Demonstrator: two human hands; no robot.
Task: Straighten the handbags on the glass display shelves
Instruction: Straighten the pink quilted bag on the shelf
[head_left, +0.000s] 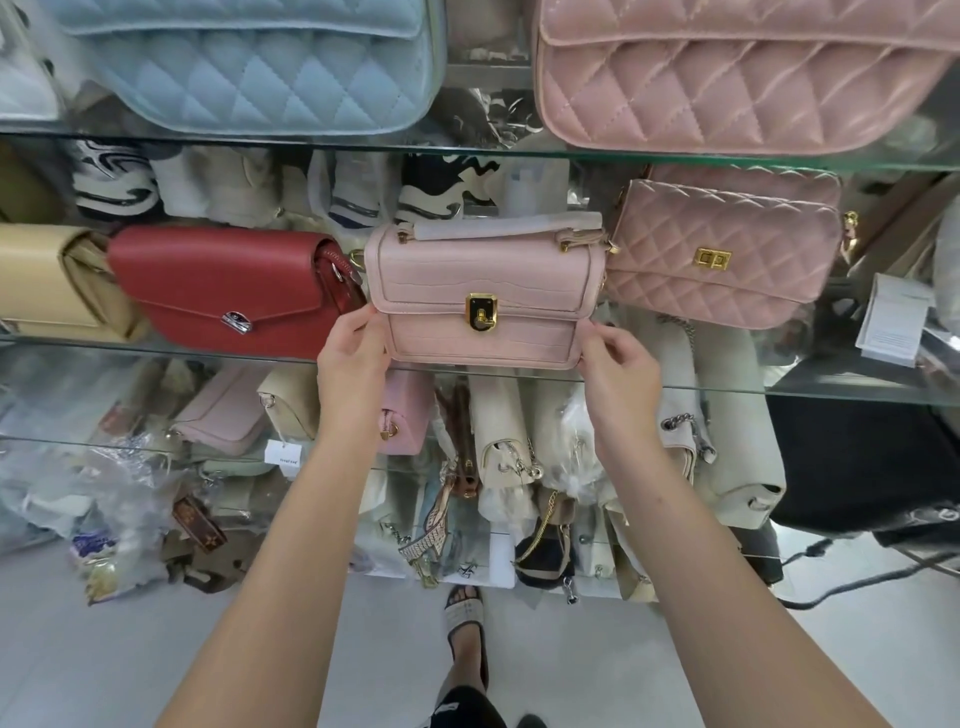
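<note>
Pink bag: the small pale-pink crocodile-embossed leather handbag with a gold clasp (485, 296) stands on the middle glass display shelf (156, 347), its base right at the front edge, facing me.
Left hand: my left hand (353, 353) pinches the bag's lower left corner, thumb on the front face, so I can steer that side.
Right hand: my right hand (618, 364) has its fingertips closed on the lower right corner; a hand at each corner lets me turn the bag squarely without tipping it.
Tilt: the bag's right side sits slightly lower than its left, so I judge it not quite straight yet.
Left neighbour: the red smooth-leather envelope-flap bag with a silver clasp (228, 291) just touches or nearly touches the pink bag's upper left; I cannot tell which.
Right neighbour: the dusty-pink quilted flap bag with a gold turn-lock (727, 249) sits behind and just beside it, partly overlapped by it.
Handle: the top handle, wrapped in pale protective film (498, 228), lies folded flat along the top, likely to keep it unscuffed.
Next move: I reckon a small turn and a nudge back from the edge will line it up.
</note>
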